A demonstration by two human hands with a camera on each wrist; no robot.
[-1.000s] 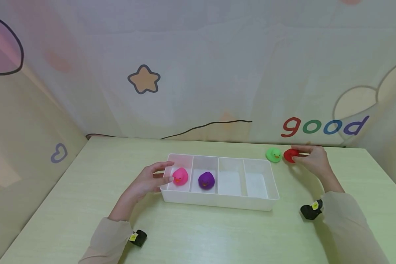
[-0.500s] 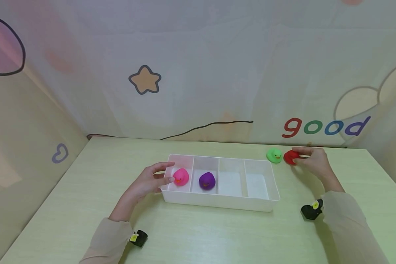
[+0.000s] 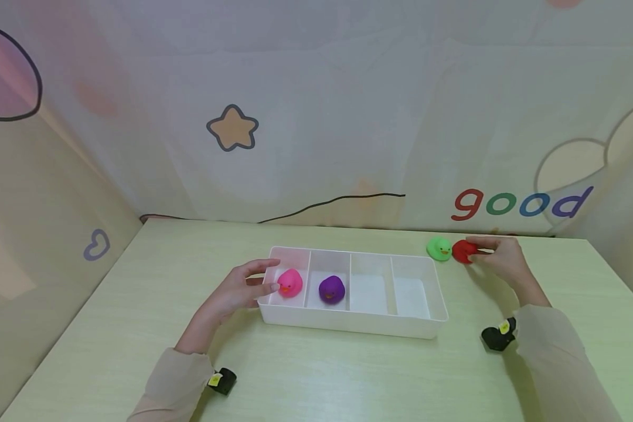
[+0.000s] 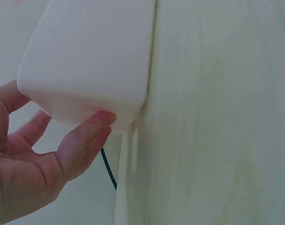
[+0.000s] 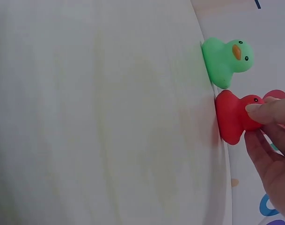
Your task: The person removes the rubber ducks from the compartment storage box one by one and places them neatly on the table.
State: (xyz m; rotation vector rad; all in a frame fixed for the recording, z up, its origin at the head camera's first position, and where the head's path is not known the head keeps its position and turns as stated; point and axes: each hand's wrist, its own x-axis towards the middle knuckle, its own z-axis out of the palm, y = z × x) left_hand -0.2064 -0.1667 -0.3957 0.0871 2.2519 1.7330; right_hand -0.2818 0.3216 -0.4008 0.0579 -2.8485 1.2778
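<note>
My left hand (image 3: 242, 285) holds the left end of a white divided tray (image 3: 348, 323), thumb and a finger at its rim. The left wrist view shows its fingers bent against the tray's outer end wall (image 4: 86, 51). Inside the tray, a pink rubber duck (image 3: 290, 283) sits in the leftmost compartment and a purple rubber duck (image 3: 331, 290) in the one beside it. Near the table's back edge my right hand (image 3: 501, 259) pinches a red rubber duck (image 5: 233, 117) by its head; the duck appears to rest on the table. Close beside it stands a green rubber duck (image 5: 226, 60).
The two right-hand tray compartments (image 3: 408, 293) hold nothing. Behind the pale wooden table (image 3: 316, 375) hangs a printed cloth backdrop (image 3: 316, 117), close to the red and green ducks. A black wrist camera (image 3: 223, 381) is strapped at the left sleeve, another (image 3: 498, 336) at the right.
My right hand has shifted the red duck slightly left, so the gap to the green duck has narrowed. My left hand and the tray keep their places.
</note>
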